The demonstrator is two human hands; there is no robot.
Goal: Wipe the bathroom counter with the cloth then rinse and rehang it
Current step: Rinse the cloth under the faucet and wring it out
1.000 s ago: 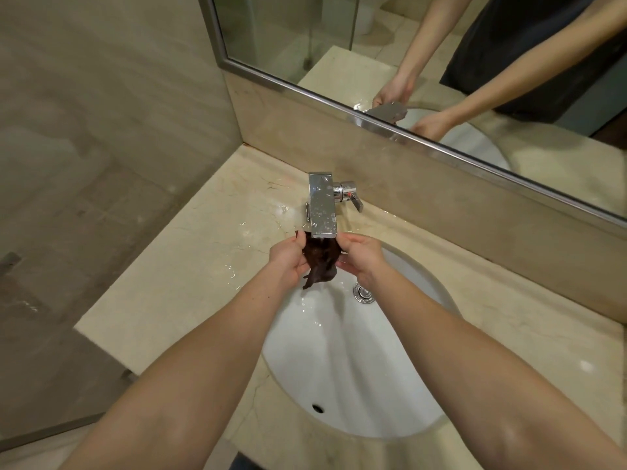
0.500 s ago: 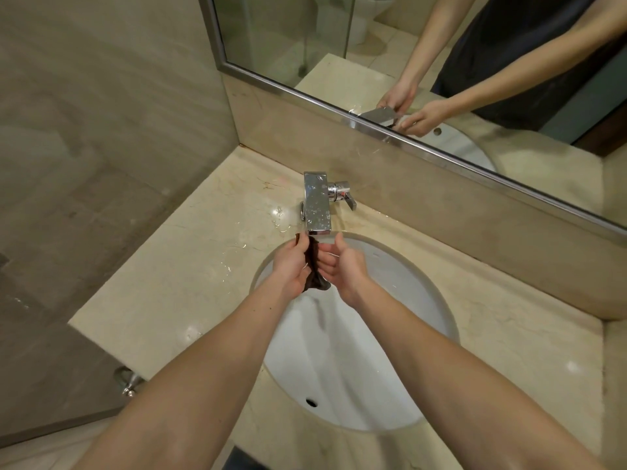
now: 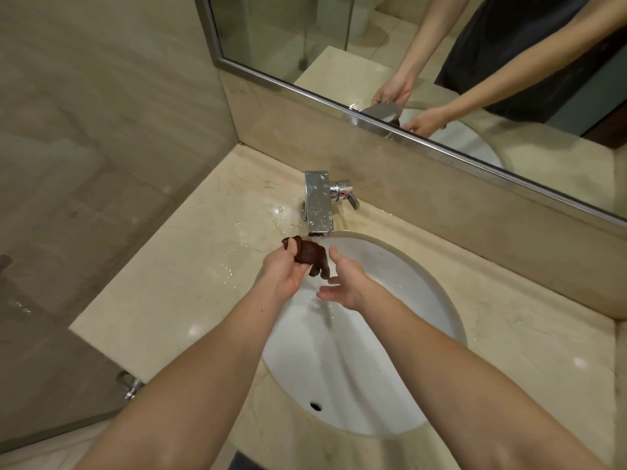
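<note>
Head view looked down on the faucet (image 3: pixel 319 205), and everything else was placed from it. Just below its spout, over the near-left rim of the sink (image 3: pixel 451 300), the left hand (image 3: pixel 285 276) was closed on one small dark brown cloth (image 3: pixel 310 257), bunched into a wad with a loose tail hanging toward the basin. The right hand (image 3: pixel 346 283) sat just right of the cloth, fingers spread and holding nothing, apart from the fabric or barely brushing its tail; I could not tell which. A thin stream of water fell from the spout past the hands into the bowl.

The cloth looked soaked, so it would likely be limp, heavier than when dry and prone to dripping. It should be gripped round the wad to wring it, then by a corner or edge to hang it.

Counted: one cloth, one faucet, one sink, two hands. Water beaded on the table (image 3: pixel 190 266) left of the faucet.
</note>
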